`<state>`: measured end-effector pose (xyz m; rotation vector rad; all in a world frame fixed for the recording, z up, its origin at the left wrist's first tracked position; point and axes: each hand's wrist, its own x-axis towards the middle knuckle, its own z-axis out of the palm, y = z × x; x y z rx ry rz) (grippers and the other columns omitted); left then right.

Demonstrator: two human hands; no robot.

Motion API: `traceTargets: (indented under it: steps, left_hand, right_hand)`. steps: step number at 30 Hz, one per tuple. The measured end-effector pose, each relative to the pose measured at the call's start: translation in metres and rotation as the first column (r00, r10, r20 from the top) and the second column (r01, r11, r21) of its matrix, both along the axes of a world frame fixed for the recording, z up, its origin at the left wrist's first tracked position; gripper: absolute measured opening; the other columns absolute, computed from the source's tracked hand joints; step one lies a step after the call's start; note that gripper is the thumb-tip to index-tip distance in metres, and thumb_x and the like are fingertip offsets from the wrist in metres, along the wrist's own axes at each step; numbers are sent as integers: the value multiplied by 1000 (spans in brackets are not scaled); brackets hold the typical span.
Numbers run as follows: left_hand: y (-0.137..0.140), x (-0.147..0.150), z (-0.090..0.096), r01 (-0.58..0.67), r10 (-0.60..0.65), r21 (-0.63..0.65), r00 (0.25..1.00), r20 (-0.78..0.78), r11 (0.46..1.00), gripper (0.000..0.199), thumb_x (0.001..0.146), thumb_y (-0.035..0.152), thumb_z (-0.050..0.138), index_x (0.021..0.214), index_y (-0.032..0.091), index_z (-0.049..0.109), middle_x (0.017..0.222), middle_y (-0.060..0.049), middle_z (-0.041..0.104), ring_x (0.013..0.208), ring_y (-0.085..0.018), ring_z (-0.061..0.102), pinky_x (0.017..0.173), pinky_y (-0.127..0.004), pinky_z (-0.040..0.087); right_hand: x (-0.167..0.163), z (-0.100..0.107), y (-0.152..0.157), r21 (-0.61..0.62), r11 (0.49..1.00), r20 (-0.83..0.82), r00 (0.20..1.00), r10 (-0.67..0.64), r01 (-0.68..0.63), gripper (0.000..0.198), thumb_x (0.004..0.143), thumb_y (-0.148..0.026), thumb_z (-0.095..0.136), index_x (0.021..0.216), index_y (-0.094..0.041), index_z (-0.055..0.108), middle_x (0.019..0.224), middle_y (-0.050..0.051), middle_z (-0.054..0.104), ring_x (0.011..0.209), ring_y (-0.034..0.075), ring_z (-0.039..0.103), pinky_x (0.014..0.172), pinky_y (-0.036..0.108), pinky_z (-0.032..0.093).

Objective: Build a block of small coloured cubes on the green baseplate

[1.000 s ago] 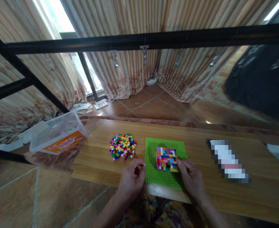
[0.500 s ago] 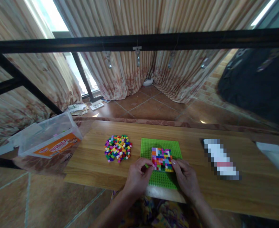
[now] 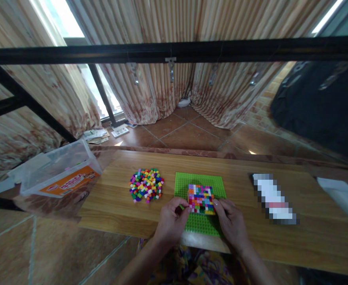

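a person's left hand [image 3: 171, 221] and right hand [image 3: 231, 223] close on a multicoloured brick block [image 3: 201, 199], fingertips pinching its left and right edges where it sits on a green baseplate [image 3: 202, 227] at the near edge of a wooden table [image 3: 280, 241]. a loose pile of small coloured bricks [image 3: 146, 185] lies at the block's 9 o'clock, near but apart, with a clear plastic storage box [image 3: 58, 170] beyond the table's left end and a pixelated object [image 3: 273, 198] at 3 o'clock.

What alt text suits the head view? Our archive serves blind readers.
Two bare hands, left hand and right hand, touch opposite sides of a multicoloured block of small plastic bricks on a green studded baseplate; a loose pile of coloured bricks lies left on the wooden table.
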<state>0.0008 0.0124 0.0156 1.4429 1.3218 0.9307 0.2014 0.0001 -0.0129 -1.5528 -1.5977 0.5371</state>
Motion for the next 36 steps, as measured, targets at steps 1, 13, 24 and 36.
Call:
traceTargets:
  steps: [1,13,24,36]
  left_hand:
    - [0,0,-1,2,-2,-2,1000,5,1000,10,82,24,60,76,17,64,68,1,58,60,-11,49,57,-21,36]
    - [2,1,1,5,-5,6,1000,24,1000,24,90,33,51,75,16,61,67,2,53,62,-11,47,59,-22,35]
    - [6,8,-2,-30,29,-14,999,-35,999,25,88,37,56,74,17,59,67,2,56,62,-11,50,60,-22,37]
    - [3,15,-5,-79,81,50,996,-42,996,22,87,32,56,71,17,55,65,2,51,60,-11,46,59,-22,36]
  right_hand:
    - [0,0,0,0,1000,-3,1000,1,-1,43,96,-41,47,59,-21,46,59,-2,45,61,14,46,66,28,36]
    - [0,-3,0,10,1000,-27,1000,0,0,43,96,-40,47,57,-21,42,58,-3,41,60,13,43,63,27,34]
    - [0,-2,0,2,1000,-31,1000,5,-5,43,96,-39,48,58,-20,45,59,-3,44,61,14,44,66,28,34]
    - [1,-4,0,6,1000,-26,1000,6,-5,43,96,-39,48,58,-20,45,58,-3,44,61,14,44,65,28,34]
